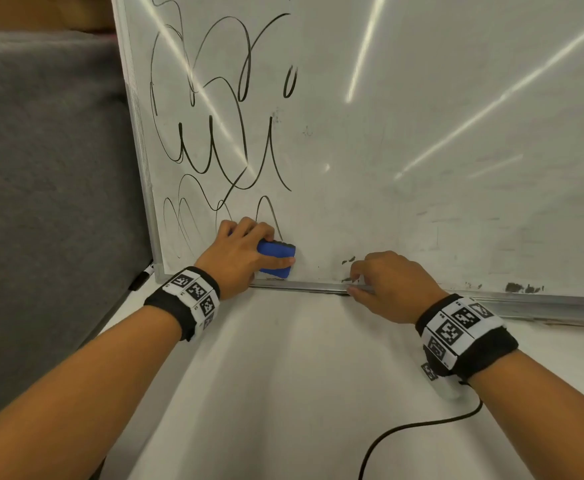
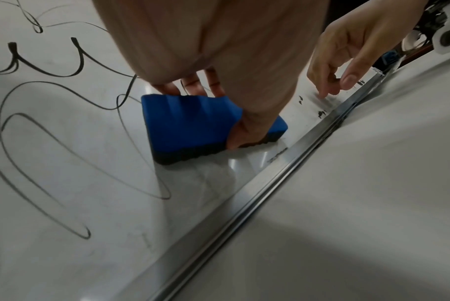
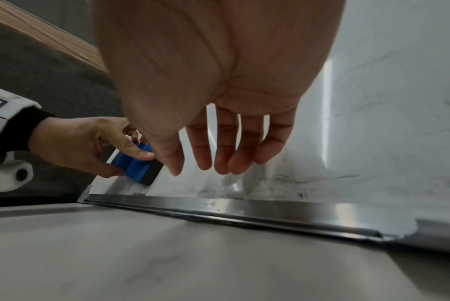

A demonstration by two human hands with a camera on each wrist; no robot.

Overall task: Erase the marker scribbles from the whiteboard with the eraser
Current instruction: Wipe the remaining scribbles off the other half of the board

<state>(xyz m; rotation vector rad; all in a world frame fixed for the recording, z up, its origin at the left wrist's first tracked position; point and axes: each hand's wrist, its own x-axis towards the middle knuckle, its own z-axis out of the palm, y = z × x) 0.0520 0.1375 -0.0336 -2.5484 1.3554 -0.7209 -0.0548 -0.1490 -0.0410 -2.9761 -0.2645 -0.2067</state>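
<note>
Whiteboard (image 1: pixel 422 116) propped upright, scribbles (image 1: pixel 214 133) covering its left part. Left hand (image 1: pixel 238 252) pinches eraser (image 1: pixel 276 259) flat against the board's bottom edge. Right hand (image 1: pixel 394 282), fingers loosely spread, steadies the board's lower frame. Wiping underway; next, likely upward strokes.

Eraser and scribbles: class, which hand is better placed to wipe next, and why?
Left. The left hand already grips the eraser against the whiteboard, just below the scribbles. The right hand holds nothing, resting at the bottom frame.
</note>
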